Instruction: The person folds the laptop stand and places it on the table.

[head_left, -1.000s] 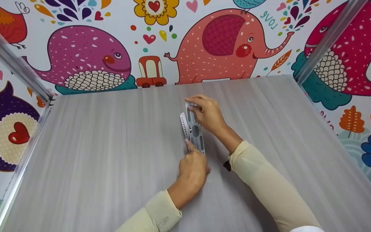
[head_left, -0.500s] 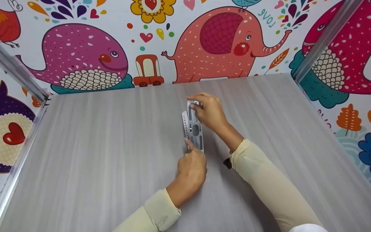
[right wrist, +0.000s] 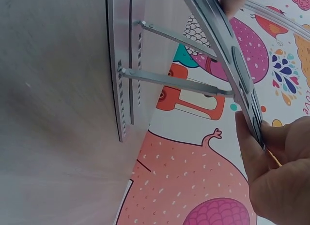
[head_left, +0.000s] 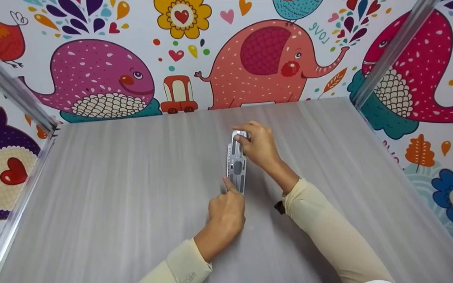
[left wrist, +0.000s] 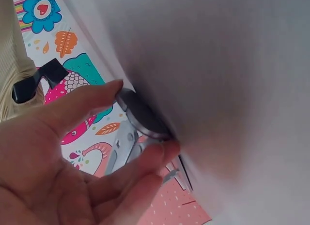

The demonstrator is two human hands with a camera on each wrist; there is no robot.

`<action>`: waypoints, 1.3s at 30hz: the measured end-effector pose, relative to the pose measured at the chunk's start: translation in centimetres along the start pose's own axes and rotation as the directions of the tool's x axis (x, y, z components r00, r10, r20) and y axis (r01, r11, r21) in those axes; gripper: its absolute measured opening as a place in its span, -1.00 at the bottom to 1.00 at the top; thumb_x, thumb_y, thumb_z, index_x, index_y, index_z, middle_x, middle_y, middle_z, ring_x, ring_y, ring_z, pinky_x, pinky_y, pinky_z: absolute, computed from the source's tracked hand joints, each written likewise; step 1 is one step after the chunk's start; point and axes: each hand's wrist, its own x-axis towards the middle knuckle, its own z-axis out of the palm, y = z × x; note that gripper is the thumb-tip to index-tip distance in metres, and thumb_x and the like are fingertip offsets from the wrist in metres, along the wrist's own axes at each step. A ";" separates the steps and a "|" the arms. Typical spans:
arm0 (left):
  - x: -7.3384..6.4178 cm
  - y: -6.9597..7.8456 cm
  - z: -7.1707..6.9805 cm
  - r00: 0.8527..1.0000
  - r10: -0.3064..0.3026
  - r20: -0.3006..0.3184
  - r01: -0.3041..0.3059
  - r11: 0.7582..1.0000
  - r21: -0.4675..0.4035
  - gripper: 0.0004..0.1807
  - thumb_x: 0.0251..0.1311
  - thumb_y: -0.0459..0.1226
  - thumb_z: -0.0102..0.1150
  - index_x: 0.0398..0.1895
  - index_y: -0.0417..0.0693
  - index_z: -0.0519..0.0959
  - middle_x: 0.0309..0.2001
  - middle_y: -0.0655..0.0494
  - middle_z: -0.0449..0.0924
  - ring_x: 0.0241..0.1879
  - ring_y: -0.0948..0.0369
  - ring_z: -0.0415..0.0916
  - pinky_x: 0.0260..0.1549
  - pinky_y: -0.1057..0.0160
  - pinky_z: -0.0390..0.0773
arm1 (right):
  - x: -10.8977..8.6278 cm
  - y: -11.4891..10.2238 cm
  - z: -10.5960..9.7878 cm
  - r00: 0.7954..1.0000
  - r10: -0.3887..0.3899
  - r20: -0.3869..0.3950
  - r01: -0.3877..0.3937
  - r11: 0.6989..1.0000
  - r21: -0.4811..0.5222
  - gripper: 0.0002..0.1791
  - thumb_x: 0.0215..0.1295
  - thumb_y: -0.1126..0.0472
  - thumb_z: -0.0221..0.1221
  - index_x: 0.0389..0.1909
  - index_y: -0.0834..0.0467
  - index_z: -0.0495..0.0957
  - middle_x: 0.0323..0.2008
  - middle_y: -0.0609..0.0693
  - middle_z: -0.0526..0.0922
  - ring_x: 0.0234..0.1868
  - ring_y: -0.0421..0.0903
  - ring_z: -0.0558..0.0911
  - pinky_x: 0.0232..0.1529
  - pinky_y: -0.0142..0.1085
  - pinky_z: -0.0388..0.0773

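A silver folding laptop stand (head_left: 238,167) with grey pads stands on the table, its long side pointing away from me. In the right wrist view its slotted base rails (right wrist: 116,92) lie on the tabletop, and two hinged struts (right wrist: 169,81) hold the padded top plate (right wrist: 227,53) raised. My right hand (head_left: 262,145) pinches the far end of that plate between thumb and fingers. At the near end, my left hand (head_left: 227,212) grips the stand, index finger stretched along its left side. In the left wrist view, thumb and fingers close round a dark-padded end (left wrist: 145,117).
The grey wood-grain tabletop (head_left: 132,188) spreads around the stand. Behind it rises a wall (head_left: 218,51) printed with cartoon animals. Metal posts (head_left: 391,59) stand at the back corners. A black clip (left wrist: 38,80) is on the right sleeve.
The top plate has shifted over the base rails, so less of the left rail shows beside it. Both hands keep their hold. The head view has tilted slightly.
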 end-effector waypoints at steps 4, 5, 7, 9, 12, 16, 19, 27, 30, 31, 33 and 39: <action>-0.1 -0.6 -0.1 1.000 0.012 0.015 -0.012 1.000 0.022 -0.11 -0.06 -0.33 0.45 0.35 -0.60 0.32 -0.61 -0.09 0.66 -0.65 0.09 0.59 -0.66 0.09 0.55 | -0.2 0.1 0.0 1.000 0.022 -0.020 -0.022 1.000 0.006 -0.73 0.23 0.34 0.39 -0.04 0.14 0.78 -0.16 0.05 0.77 -0.30 -0.03 0.65 -0.40 -0.31 0.46; -0.1 -0.7 -0.1 1.000 0.013 0.023 -0.014 0.999 0.032 -0.10 -0.06 -0.32 0.45 0.36 -0.59 0.32 -0.61 -0.08 0.66 -0.64 0.10 0.59 -0.66 0.09 0.55 | -0.2 0.0 0.0 0.999 0.025 -0.022 -0.025 1.000 0.008 -0.73 0.23 0.34 0.39 -0.04 0.14 0.78 -0.16 0.05 0.77 -0.32 -0.04 0.64 -0.42 -0.31 0.45; -0.2 -1.0 -0.3 0.999 0.011 0.032 -0.012 0.999 0.047 -0.09 -0.07 -0.32 0.47 0.37 -0.57 0.32 -0.61 -0.07 0.65 -0.64 0.10 0.59 -0.66 0.09 0.54 | -0.4 -0.1 0.0 0.999 0.032 -0.019 -0.031 0.999 0.012 -0.73 0.24 0.34 0.39 -0.04 0.14 0.78 -0.16 0.05 0.76 -0.39 -0.07 0.60 -0.47 -0.33 0.43; -0.2 -1.3 -0.3 0.999 0.012 0.032 -0.014 0.998 0.067 -0.14 -0.02 -0.33 0.44 0.37 -0.55 0.34 -0.63 -0.05 0.64 -0.64 0.11 0.58 -0.67 0.10 0.53 | -0.5 -0.4 0.0 0.999 0.040 -0.014 -0.040 0.999 0.016 -0.73 0.24 0.34 0.39 -0.03 0.14 0.78 -0.16 0.05 0.75 -0.43 -0.11 0.56 -0.51 -0.35 0.43; -0.4 -1.6 -0.3 0.999 0.031 0.033 -0.034 0.996 0.082 -0.21 0.04 -0.36 0.39 0.36 -0.54 0.36 -0.63 -0.06 0.63 -0.65 0.12 0.55 -0.69 0.10 0.51 | -1.0 -0.5 0.0 0.999 0.053 -0.002 -0.053 0.998 0.016 -0.73 0.24 0.35 0.38 -0.03 0.16 0.77 -0.17 0.06 0.73 -0.45 -0.13 0.53 -0.53 -0.37 0.43; -0.4 -2.2 -0.5 0.996 0.085 0.032 -0.087 0.994 0.073 -0.16 -0.03 -0.34 0.46 0.35 -0.55 0.36 -0.59 -0.09 0.67 -0.63 0.12 0.57 -0.68 0.10 0.53 | -1.1 -0.7 -0.3 0.998 0.056 -0.016 -0.056 0.998 0.007 -0.76 0.25 0.37 0.36 -0.06 0.20 0.76 -0.18 0.08 0.73 -0.39 -0.09 0.56 -0.48 -0.34 0.43; -0.1 -2.8 -0.6 0.991 0.124 0.043 -0.127 0.990 0.058 -0.09 -0.10 -0.32 0.50 0.35 -0.56 0.35 -0.56 -0.11 0.69 -0.61 0.10 0.59 -0.67 0.08 0.55 | -1.2 -0.7 -0.7 0.997 0.067 -0.035 -0.067 0.998 -0.002 -0.77 0.23 0.38 0.36 -0.08 0.21 0.77 -0.19 0.09 0.73 -0.32 -0.07 0.61 -0.42 -0.30 0.45; 1.0 -4.7 -0.7 0.972 0.193 0.135 -0.199 0.980 0.027 0.04 -0.12 -0.25 0.53 0.47 -0.44 0.26 -0.52 -0.07 0.67 -0.57 0.06 0.56 -0.63 0.05 0.51 | -1.4 -0.6 -1.5 0.992 0.117 -0.049 -0.118 0.993 -0.006 -0.77 0.21 0.36 0.38 -0.10 0.25 0.76 -0.18 0.10 0.74 -0.21 -0.01 0.66 -0.31 -0.23 0.49; 1.3 -5.4 -0.7 0.960 0.227 0.161 -0.233 0.972 0.016 0.11 -0.18 -0.23 0.57 0.50 -0.38 0.23 -0.49 -0.08 0.68 -0.52 0.05 0.57 -0.61 0.03 0.52 | -1.7 -0.5 -1.8 0.989 0.138 -0.055 -0.138 0.990 -0.003 -0.78 0.21 0.36 0.38 -0.11 0.26 0.76 -0.18 0.11 0.74 -0.18 0.00 0.66 -0.31 -0.24 0.50; 1.4 -5.7 -0.7 0.957 0.238 0.168 -0.243 0.970 0.014 0.13 -0.20 -0.23 0.58 0.52 -0.36 0.22 -0.48 -0.07 0.69 -0.51 0.05 0.57 -0.60 0.03 0.52 | -1.8 -0.4 -1.8 0.988 0.145 -0.058 -0.146 0.989 -0.002 -0.78 0.20 0.36 0.38 -0.12 0.26 0.76 -0.18 0.11 0.74 -0.18 0.00 0.66 -0.30 -0.24 0.50; 1.8 -6.3 -0.7 0.950 0.257 0.179 -0.263 0.965 0.013 0.17 -0.22 -0.23 0.60 0.54 -0.31 0.20 -0.47 -0.08 0.69 -0.48 0.05 0.59 -0.58 0.02 0.54 | -2.1 -0.3 -2.0 0.985 0.159 -0.062 -0.159 0.987 0.004 -0.79 0.20 0.36 0.38 -0.13 0.27 0.75 -0.19 0.12 0.73 -0.19 0.00 0.65 -0.29 -0.25 0.51; 3.0 -8.6 -1.0 0.924 0.319 0.212 -0.320 0.947 -0.035 0.27 -0.26 -0.23 0.66 0.61 -0.09 0.14 -0.39 -0.04 0.70 -0.40 0.02 0.60 -0.48 -0.03 0.58 | -2.5 -0.2 -2.4 0.980 0.182 -0.077 -0.182 0.983 0.017 -0.79 0.19 0.35 0.38 -0.14 0.29 0.74 -0.24 0.13 0.67 -0.33 -0.02 0.60 -0.33 -0.28 0.54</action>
